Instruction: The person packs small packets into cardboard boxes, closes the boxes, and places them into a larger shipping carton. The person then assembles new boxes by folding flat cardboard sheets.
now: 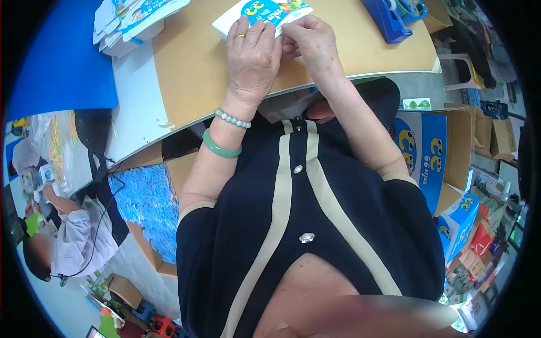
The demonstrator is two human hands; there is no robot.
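Observation:
A small white carton [273, 12] with blue and coloured print is on the tan tabletop at the top of the view; its far side is cut off. My left hand [251, 59], with a gold ring, holds its near left part, the fingers laid over the printed face. Where the thumb presses is hard to make out. My right hand [313, 45] pinches the carton's near right edge between thumb and bent fingers. The fingertips of both hands almost meet there, and the right hand's lower fingers are partly hidden.
A stack of flat printed cartons [135, 22] is at the table's far left, a blue tape dispenser [387, 19] at its far right. Below left, an open box holds blue netted packs [147, 205]. Blue printed boxes [431, 152] stand right. Another person [84, 239] sits at left.

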